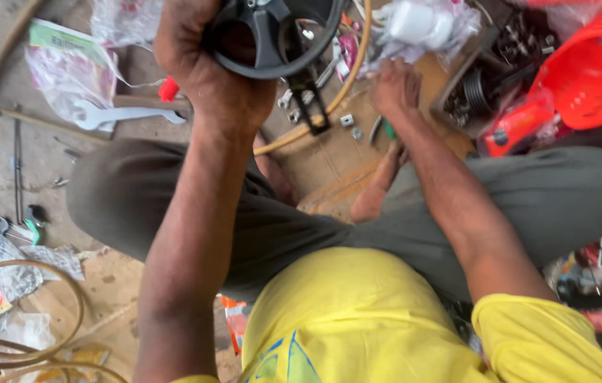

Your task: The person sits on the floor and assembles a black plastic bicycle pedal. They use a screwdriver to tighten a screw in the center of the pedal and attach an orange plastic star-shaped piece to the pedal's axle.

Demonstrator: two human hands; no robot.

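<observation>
My left hand (205,67) is raised near the camera and grips a black round plastic part (272,35) with spokes and a short black bracket hanging from it. My right hand (394,85) reaches down to the cardboard-covered floor, fingers curled over small metal parts (347,120) next to a clear plastic bag holding a white piece (418,25). Whether it holds anything is hidden. I sit cross-legged in grey trousers and a yellow shirt.
A silver spanner (113,115) lies on the floor at left beside plastic bags. A red basket (595,67) and a box of metal parts (485,85) stand at the right. Tan hose (24,312) coils at lower left. Pliers (28,223) lie nearby.
</observation>
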